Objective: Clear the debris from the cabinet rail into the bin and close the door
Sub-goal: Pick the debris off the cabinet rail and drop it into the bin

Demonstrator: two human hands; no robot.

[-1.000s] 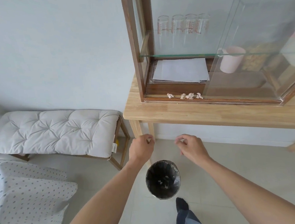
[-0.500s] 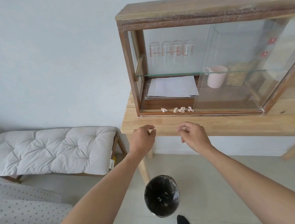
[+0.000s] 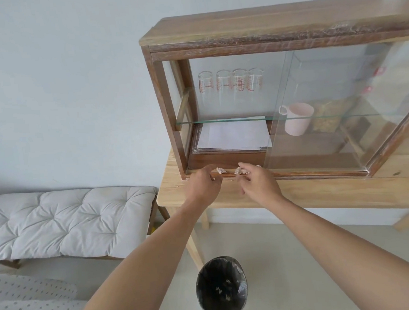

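A: Two hands are working at the cabinet rail (image 3: 298, 174) at once. The left hand (image 3: 204, 183) is curling its fingers just beside one crumpled scrap (image 3: 221, 170), and the right hand (image 3: 258, 183) is reaching at another scrap (image 3: 239, 170) with thumb and fingertips drawn together.

B: Are they actually pinching anything?

A: I cannot tell for either one. The fingers are bent and nearly touching the bits, but whether a scrap is being gripped or only approached is not showing clearly. A third pale bit (image 3: 258, 166) is peeking out behind the right hand, lying on the rail too.

B: So how far along is this looking?

A: Partway, I would judge. The bin (image 3: 221, 288) is standing on the floor below the table (image 3: 299, 191), between the forearms, and a few pale scraps are already lying inside its dark liner. Yet at least three pieces are sitting on the rail.

B: And the door?

A: The glass door (image 3: 342, 109) is sitting slid over to the right, leaving the left half of the cabinet open. Closing it is waiting on a clear track, since any leftover crumb could be jamming the pane as it slides left.
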